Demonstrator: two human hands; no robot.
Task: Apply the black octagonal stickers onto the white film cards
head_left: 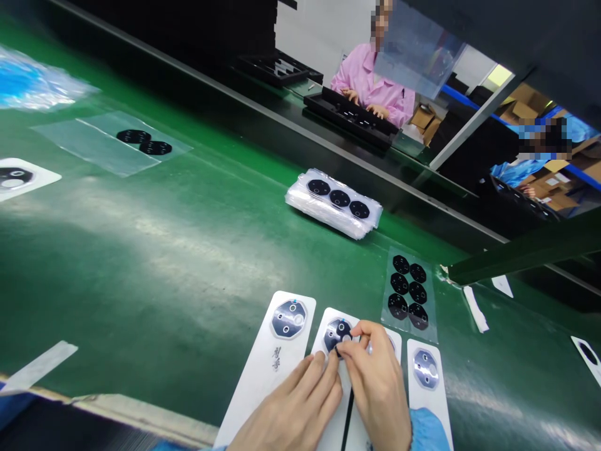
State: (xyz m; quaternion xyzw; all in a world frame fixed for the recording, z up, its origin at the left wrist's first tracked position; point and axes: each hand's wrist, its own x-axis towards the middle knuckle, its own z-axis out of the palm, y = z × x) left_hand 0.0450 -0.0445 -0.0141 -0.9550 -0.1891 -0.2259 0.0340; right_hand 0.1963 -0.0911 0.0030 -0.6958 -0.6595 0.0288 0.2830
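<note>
Several long white panels lie side by side in front of me, each with an octagonal face near its far end. My right hand bends over the second panel from the left, thumb and fingers pinched at the edge of its black octagonal sticker. My left hand rests on the same panel with fingers stretched out, the tips touching the sticker's near edge. Dark handwriting marks the leftmost panel. Both palms are turned away, and my right hand partly covers the third panel's octagon.
A clear sheet with several black octagonal stickers lies right of centre. Beyond stands a plastic-wrapped stack. Another sheet holds two stickers. A green post rises at right. A co-worker in pink sits across the bench.
</note>
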